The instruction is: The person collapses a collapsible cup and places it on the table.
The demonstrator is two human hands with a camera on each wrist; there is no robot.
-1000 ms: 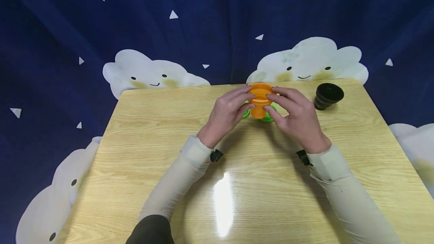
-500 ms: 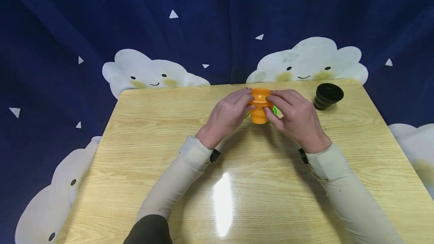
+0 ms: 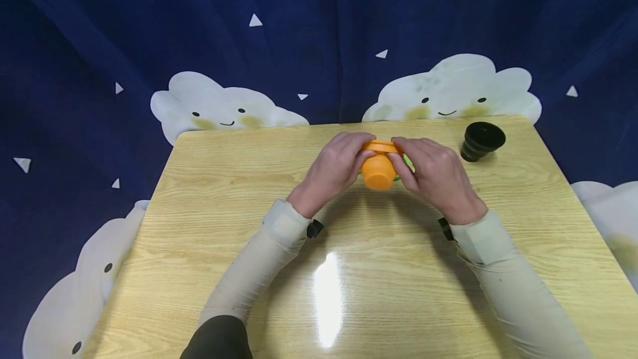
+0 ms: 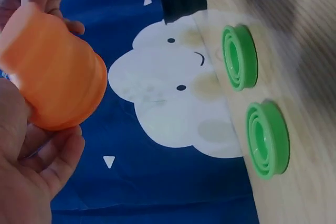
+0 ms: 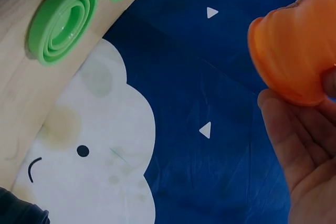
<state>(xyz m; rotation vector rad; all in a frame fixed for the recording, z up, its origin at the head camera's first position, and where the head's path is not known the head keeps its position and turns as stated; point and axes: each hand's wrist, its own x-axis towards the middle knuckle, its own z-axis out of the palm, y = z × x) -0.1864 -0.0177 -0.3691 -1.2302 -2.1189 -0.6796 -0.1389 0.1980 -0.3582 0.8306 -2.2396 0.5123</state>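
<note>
An orange collapsible cup (image 3: pixel 379 170), drawn out to its tiered shape, is held in the air between both hands. Its rim tilts away and its narrow base faces the head camera. My left hand (image 3: pixel 335 168) grips the left side of the rim, thumb in front and fingers behind. On the opposite side my right hand (image 3: pixel 433 173) holds the rim the same way. Below and behind lie two flattened green collapsible cups, a nearer one (image 4: pixel 269 140) and another (image 4: pixel 241 57) in the left wrist view; the hands mostly cover them in the head view.
A black collapsible cup (image 3: pixel 482 140), extended and upright, stands at the table's back right. The wooden table (image 3: pixel 239 181) ends at a dark blue curtain (image 3: pixel 309 32) printed with clouds and white triangles.
The orange cup has tipped so its base swings toward the head camera and its inside is no longer seen. Both hands have turned with it, keeping their grip on the rim.
</note>
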